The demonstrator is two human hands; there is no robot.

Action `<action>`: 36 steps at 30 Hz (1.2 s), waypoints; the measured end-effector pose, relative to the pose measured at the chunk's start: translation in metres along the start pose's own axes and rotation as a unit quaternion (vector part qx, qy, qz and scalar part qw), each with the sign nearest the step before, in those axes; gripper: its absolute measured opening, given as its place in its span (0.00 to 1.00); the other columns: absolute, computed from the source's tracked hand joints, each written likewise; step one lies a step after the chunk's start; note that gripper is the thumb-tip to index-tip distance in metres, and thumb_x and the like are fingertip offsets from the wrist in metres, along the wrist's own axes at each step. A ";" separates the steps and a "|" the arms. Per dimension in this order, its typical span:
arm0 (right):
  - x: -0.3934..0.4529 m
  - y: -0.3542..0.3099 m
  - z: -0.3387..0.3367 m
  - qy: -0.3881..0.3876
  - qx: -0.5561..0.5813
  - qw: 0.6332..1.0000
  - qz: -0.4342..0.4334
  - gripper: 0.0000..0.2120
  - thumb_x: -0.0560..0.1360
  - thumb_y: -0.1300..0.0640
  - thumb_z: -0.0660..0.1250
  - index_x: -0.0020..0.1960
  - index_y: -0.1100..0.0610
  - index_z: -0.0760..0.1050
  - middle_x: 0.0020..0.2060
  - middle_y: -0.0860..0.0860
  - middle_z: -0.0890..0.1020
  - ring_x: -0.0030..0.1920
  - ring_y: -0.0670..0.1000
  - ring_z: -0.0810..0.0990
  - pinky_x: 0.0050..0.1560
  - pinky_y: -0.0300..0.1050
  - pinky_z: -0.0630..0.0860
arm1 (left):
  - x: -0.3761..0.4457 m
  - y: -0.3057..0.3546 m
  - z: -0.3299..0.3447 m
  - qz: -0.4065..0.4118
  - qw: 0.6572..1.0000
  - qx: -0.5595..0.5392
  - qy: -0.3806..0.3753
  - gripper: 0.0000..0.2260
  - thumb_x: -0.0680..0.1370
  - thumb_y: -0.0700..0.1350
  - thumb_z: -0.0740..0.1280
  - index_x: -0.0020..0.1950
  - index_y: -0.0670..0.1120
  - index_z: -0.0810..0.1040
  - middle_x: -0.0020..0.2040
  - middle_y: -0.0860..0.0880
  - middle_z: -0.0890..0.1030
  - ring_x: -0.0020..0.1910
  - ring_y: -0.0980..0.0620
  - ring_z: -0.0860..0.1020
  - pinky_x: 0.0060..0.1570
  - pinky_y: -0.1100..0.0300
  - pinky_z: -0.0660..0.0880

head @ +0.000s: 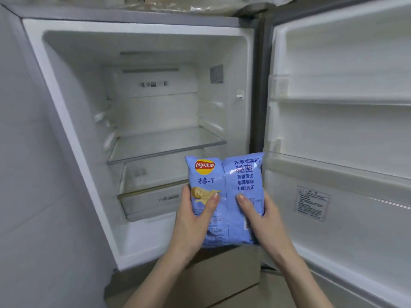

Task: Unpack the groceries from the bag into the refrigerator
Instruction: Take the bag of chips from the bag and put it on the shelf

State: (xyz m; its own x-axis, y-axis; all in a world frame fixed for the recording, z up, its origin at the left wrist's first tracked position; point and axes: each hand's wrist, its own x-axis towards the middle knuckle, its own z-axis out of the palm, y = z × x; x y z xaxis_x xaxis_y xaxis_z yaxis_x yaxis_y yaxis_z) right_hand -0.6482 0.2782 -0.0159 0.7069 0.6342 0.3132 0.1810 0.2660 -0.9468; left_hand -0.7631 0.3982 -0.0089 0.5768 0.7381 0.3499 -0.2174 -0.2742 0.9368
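Note:
A light blue bag of Lay's chips (pixel 224 181) is held upright in front of the open refrigerator (pixel 66 90), its back side facing me. My left hand (pixel 194 221) grips its lower left edge, thumb across the front. On the lower right edge sits my right hand (pixel 259 216), thumb also on the bag. Behind the bag, the fridge holds a glass shelf (pixel 164 145) and a drawer (pixel 146 198) below it. Nothing lies on the shelf. The grocery bag is not in view.
The fridge door (pixel 342 121) stands open to the right with bare door racks (pixel 333 90). A brown cardboard box (pixel 222 270) sits on the floor under my arms. Plastic-wrapped items lie on top of the fridge (pixel 178 5). A grey wall is on the left.

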 end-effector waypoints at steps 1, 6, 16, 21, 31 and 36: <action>0.011 0.002 0.006 -0.015 0.008 1.000 -0.010 0.19 0.74 0.46 0.71 0.63 0.51 0.78 0.55 0.45 0.87 0.56 0.47 0.86 0.55 0.46 0.82 | 0.008 0.001 -0.004 0.004 1.000 0.004 0.017 0.19 0.73 0.54 0.72 0.59 0.48 0.74 0.53 0.54 0.86 0.53 0.55 0.85 0.51 0.59 0.81; 0.050 0.019 0.034 -0.055 0.016 0.996 -0.064 0.21 0.78 0.47 0.70 0.68 0.52 0.73 0.59 0.42 0.84 0.60 0.42 0.83 0.57 0.36 0.79 | 0.043 0.001 -0.025 0.028 0.995 -0.003 0.095 0.17 0.74 0.52 0.71 0.58 0.46 0.73 0.51 0.54 0.86 0.50 0.54 0.85 0.46 0.61 0.81; 0.116 0.031 0.110 -0.053 0.037 0.995 -0.077 0.17 0.76 0.47 0.69 0.64 0.45 0.75 0.53 0.37 0.84 0.55 0.42 0.84 0.55 0.47 0.81 | 0.107 -0.005 -0.085 0.055 0.988 0.058 0.129 0.21 0.75 0.58 0.69 0.59 0.45 0.71 0.52 0.55 0.85 0.53 0.58 0.84 0.47 0.67 0.78; 0.161 0.025 0.147 -0.046 0.042 0.995 -0.083 0.10 0.79 0.48 0.68 0.59 0.45 0.78 0.50 0.42 0.86 0.49 0.45 0.85 0.42 0.43 0.82 | 0.141 -0.025 -0.111 0.084 0.983 0.092 0.138 0.16 0.79 0.56 0.67 0.61 0.49 0.72 0.57 0.55 0.85 0.58 0.55 0.83 0.56 0.54 0.80; 0.244 0.007 0.209 -0.063 -0.066 0.983 -0.157 0.27 0.80 0.47 0.68 0.74 0.34 0.60 0.58 0.32 0.81 0.57 0.36 0.81 0.56 0.36 0.76 | 0.233 -0.012 -0.160 0.103 0.956 0.166 0.219 0.10 0.82 0.60 0.62 0.57 0.56 0.76 0.51 0.61 0.84 0.52 0.61 0.82 0.54 0.54 0.78; 0.282 0.016 0.233 -0.060 -0.097 0.982 -0.151 0.26 0.81 0.45 0.66 0.77 0.40 0.64 0.61 0.33 0.81 0.60 0.35 0.80 0.64 0.42 0.76 | 0.265 -0.015 -0.162 0.092 0.939 0.204 0.262 0.16 0.80 0.58 0.66 0.64 0.57 0.69 0.56 0.60 0.81 0.54 0.58 0.80 0.53 0.53 0.77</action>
State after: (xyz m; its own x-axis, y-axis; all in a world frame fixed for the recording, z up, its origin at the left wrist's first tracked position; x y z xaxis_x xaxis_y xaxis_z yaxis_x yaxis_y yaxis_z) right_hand -0.6049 0.6302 0.0744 0.5178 0.6320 0.5766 0.5039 0.3194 -0.8025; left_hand -0.7344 0.6980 0.0697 0.0690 0.8271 0.5577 0.1066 -0.5620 0.8202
